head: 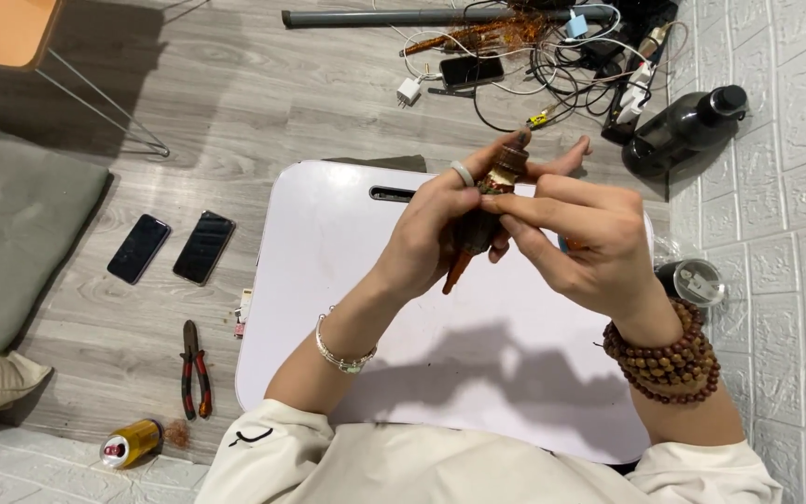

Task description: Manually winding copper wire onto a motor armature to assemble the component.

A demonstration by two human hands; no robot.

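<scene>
My left hand (pixel 426 233), with a ring on one finger and a silver bracelet at the wrist, grips a brown spindle-shaped part (pixel 501 177) wound with copper wire, its orange pointed end (pixel 455 271) sticking down. My right hand (pixel 580 247), with wooden bead bracelets at the wrist, pinches at the wound middle of the same part with thumb and fingertips. Both hands hover over a small white lap table (pixel 328 280). Most of the part is hidden by my fingers.
Two dark phones (pixel 172 245) lie on the wooden floor at left, with red-handled pliers (pixel 194 370) and a gold can (pixel 131 442) nearer me. A tangle of cables, chargers and a phone (pixel 552 51) lies beyond the table. A dark bottle (pixel 683 131) and a lidded cup (pixel 692 280) stand at right.
</scene>
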